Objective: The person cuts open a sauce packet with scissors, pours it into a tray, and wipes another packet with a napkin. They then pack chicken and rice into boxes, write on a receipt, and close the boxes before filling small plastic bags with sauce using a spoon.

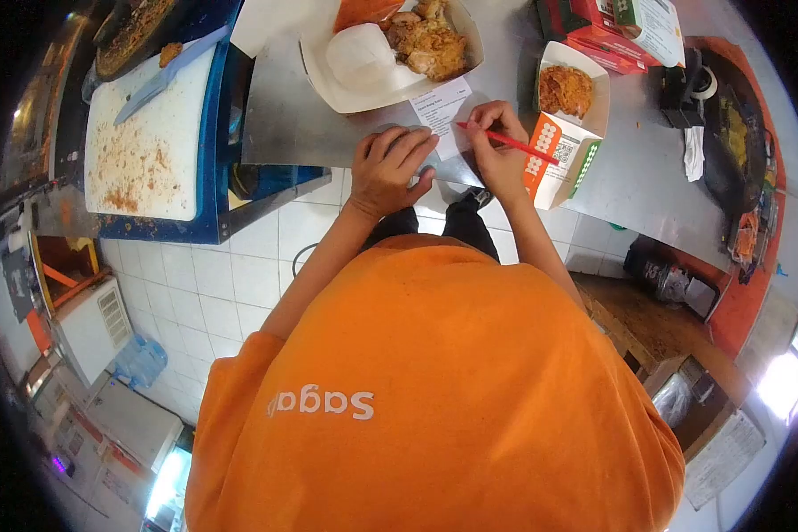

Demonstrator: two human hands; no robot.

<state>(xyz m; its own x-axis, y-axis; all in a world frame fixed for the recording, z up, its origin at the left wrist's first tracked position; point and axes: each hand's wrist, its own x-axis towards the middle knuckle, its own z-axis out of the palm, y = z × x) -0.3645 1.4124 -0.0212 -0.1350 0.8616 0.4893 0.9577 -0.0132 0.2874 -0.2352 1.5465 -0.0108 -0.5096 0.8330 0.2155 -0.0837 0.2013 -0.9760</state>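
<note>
A printed paper receipt [443,111] lies on the steel counter [279,120]. My left hand [390,168] rests flat with fingers stretched, its fingertips at the receipt's left edge. In my right hand [498,160] I grip a red pen [514,142], its tip over the receipt's right side. Just beyond the receipt stands an open paper box [328,84] with a white mound of rice [362,58] and fried chicken [430,49]. To the right of my right hand is a smaller open box [585,151] with a fried piece [566,91] inside.
On the left, a white cutting board [146,164] with brown crumbs holds a knife [164,80]. Red printed boxes [607,35] are stacked at the back right. A black device [681,99] with white paper stands on the right. A dark pan [731,133] is farther right.
</note>
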